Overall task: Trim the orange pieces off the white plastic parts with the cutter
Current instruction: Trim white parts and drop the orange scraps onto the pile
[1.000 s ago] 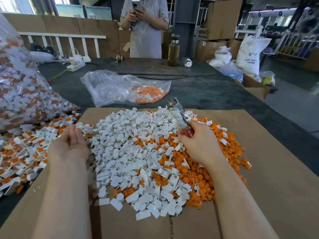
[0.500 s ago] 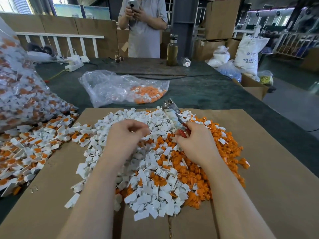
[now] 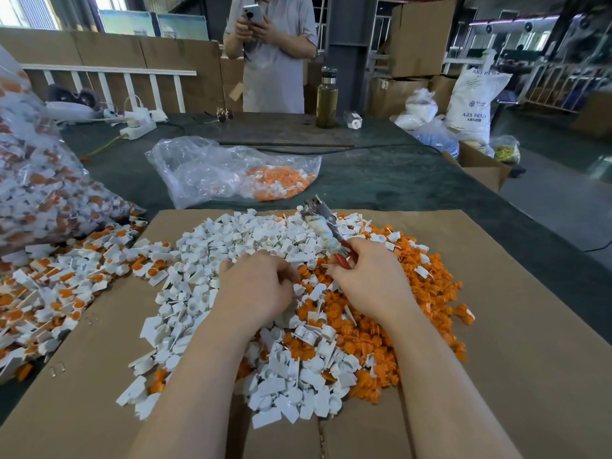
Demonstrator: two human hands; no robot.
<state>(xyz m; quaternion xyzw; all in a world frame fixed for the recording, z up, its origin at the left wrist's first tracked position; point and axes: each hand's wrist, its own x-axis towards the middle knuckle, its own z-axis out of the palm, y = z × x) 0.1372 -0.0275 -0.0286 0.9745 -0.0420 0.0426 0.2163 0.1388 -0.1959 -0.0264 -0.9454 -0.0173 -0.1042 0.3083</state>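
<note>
The left hand (image 3: 256, 286) is now lying over the middle of the heap, having swung in from the untrimmed parts at the far left a second ago, while the right hand (image 3: 371, 279) is staying where it was. A worker is trimming plastic parts on a cardboard sheet (image 3: 530, 359) spread across a dark green table (image 3: 397, 173).

The heap on the cardboard sheet is sitting in two halves: trimmed white parts (image 3: 231, 243) toward the sheet's left and near edge, cut-off orange pieces (image 3: 381, 332) toward its right. Off the sheet's left edge, untrimmed parts (image 3: 59, 283) with orange still attached are spilling from a large clear bag (image 3: 36, 180). Beyond the sheet's far edge a smaller clear bag (image 3: 231, 173) is holding more orange pieces.

The left hand's fingers are curling inward over the heap, apparently pinching a part, though what they are holding cannot be made out. The right hand is gripping the cutter (image 3: 323, 226) by its red handle, the metal head pointing up and away toward the sheet's far edge.

The step in hand appears to be bringing a fresh part to the blades. The next move is likely calling for the orange piece to be set between the blades and the handles squeezed.
</note>
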